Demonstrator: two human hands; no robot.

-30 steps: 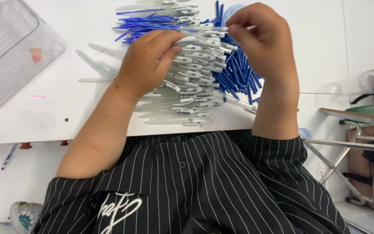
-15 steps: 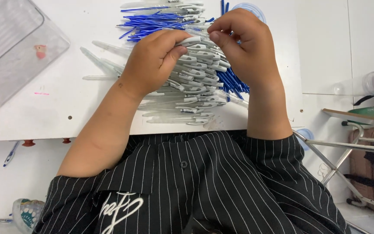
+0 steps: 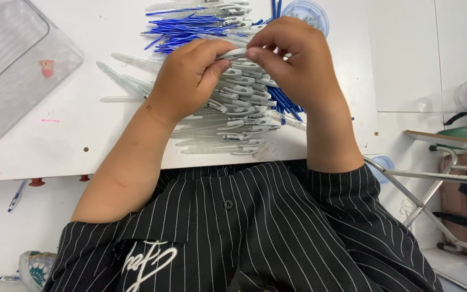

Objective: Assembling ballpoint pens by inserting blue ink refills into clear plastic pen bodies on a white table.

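Observation:
Both hands meet over a heap of clear pen barrels (image 3: 228, 127) on a white table (image 3: 82, 140). My left hand (image 3: 187, 81) and my right hand (image 3: 293, 62) each pinch one end of a single clear pen barrel (image 3: 234, 53) held just above the heap. Behind the hands lies a pile of blue ink refills (image 3: 190, 27), and more blue refills (image 3: 285, 103) show under my right wrist. How the barrel's ends look is hidden by the fingers.
A clear plastic tray (image 3: 12, 70) sits at the table's left. A small round clear tub (image 3: 309, 11) stands at the back. To the right are a clear jar (image 3: 460, 97) and a metal rack (image 3: 439, 184). Loose pens (image 3: 14, 194) lie on the floor.
Both hands have drawn closer together over the heap and now hold one barrel between them. The right hand came down from the blue refills toward the left hand.

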